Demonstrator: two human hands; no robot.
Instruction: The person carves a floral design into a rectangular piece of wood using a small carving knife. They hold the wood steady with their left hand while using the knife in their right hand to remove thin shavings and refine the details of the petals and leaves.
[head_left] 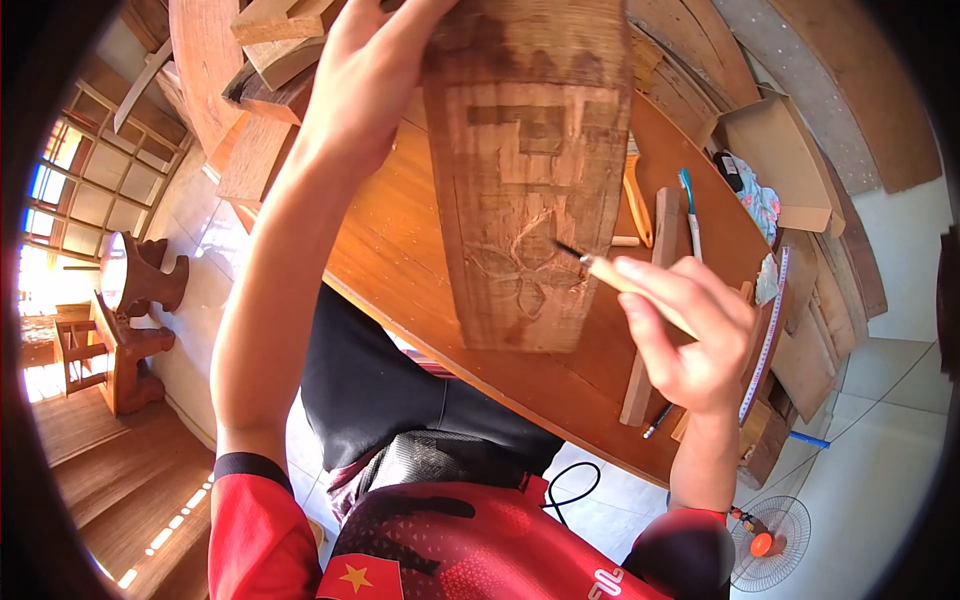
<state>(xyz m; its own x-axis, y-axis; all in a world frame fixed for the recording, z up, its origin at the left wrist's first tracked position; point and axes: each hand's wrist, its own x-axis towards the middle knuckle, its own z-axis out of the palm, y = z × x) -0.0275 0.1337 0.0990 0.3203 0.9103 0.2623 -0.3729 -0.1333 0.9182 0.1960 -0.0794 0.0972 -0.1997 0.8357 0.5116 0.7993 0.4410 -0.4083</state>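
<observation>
A brown wooden board (540,335) stands in front of me, its upper end nearer and wider than its lower end. Shallow carving marks it: an angular figure in the upper part and a flower with pointed petals (530,255) below. At the board's upper left edge my left hand (385,50) grips it; the fingertips are cut off by the picture's top. My right hand (695,325) is closed round the pale wooden handle of a slim carving chisel (640,283). Its dark blade points left, with the tip at the flower's upper petal.
The board is over a brown wooden table (400,240). On its right lie a brush (637,200), a toothbrush (691,215), a wooden strip (655,300) and a white ruler (765,345). Wood blocks (260,160) are stacked at the upper left. An open cardboard box (780,150) stands beyond.
</observation>
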